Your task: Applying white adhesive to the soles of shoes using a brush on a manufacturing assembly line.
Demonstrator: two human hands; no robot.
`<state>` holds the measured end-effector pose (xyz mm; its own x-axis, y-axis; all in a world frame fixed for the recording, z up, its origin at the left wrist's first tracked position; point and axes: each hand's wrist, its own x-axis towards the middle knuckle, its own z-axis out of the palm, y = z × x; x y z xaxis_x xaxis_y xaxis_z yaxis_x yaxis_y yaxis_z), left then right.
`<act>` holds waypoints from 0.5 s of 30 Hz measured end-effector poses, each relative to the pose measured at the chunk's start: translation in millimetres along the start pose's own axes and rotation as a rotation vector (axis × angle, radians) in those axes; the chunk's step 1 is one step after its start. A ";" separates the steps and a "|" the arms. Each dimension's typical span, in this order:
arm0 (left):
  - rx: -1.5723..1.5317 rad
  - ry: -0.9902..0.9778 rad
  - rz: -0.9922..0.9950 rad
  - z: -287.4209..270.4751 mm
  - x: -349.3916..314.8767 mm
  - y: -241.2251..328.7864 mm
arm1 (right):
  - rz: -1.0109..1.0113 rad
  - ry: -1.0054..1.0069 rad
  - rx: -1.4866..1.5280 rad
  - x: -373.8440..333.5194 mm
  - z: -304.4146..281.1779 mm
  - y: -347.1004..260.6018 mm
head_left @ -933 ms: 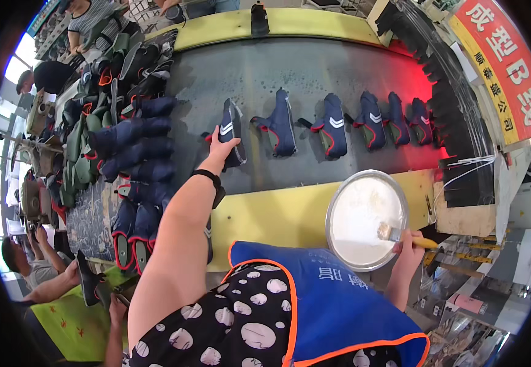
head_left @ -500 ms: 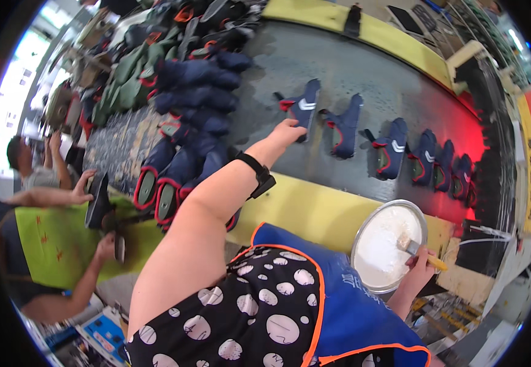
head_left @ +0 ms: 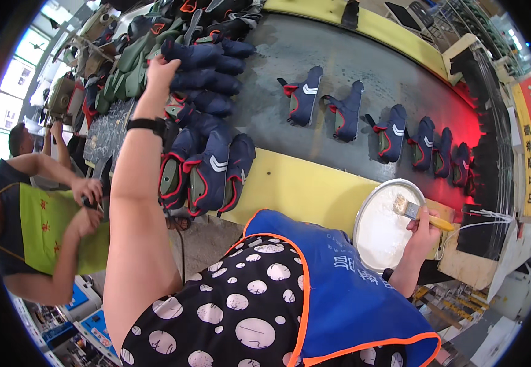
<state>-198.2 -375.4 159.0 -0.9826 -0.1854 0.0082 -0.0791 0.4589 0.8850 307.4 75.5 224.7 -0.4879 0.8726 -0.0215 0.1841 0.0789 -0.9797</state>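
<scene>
My right hand (head_left: 423, 237) is closed round the yellow handle of a paintbrush (head_left: 407, 208). The bristles are over a round metal pan (head_left: 361, 215) of white, creamy liquid. My left hand (head_left: 162, 72), at the end of an outstretched arm, has its fingers closed at the red-edged end of a navy shoe upper (head_left: 195, 55) in the pile at the left. Part of its grip is hidden behind the knuckles. Several navy uppers with red trim and white chevrons stand spaced in a row on the dark belt, such as the nearest shoe upper (head_left: 305, 98).
The dark conveyor belt (head_left: 290, 46) runs between yellow ledges (head_left: 296, 183) toward a red-lit opening (head_left: 461, 119) at right. More navy uppers (head_left: 210, 168) and green ones (head_left: 132, 64) crowd the left. A co-worker in a lime apron (head_left: 45, 226) handles something dark close by.
My left hand has let go of the shoe upper on the belt and swung left to the pile. My right hand has raised the brush slightly over the pan.
</scene>
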 end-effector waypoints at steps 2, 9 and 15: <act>0.294 0.177 0.227 -24.5 67.3 -36.4 | 0.001 0.010 0.029 -8.4 -6.4 -2.7; 0.594 0.262 0.178 12.0 79.8 -39.2 | 0.039 0.199 0.071 -37.4 -28.5 0.8; 0.429 0.255 0.292 35.9 37.2 5.2 | 0.001 0.183 0.082 -42.5 -36.0 -1.0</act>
<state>-241.2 -348.7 147.2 -0.9068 -0.1768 0.3828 0.0765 0.8237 0.5618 358.7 55.7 233.8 -0.3232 0.9463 0.0068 0.1107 0.0449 -0.9928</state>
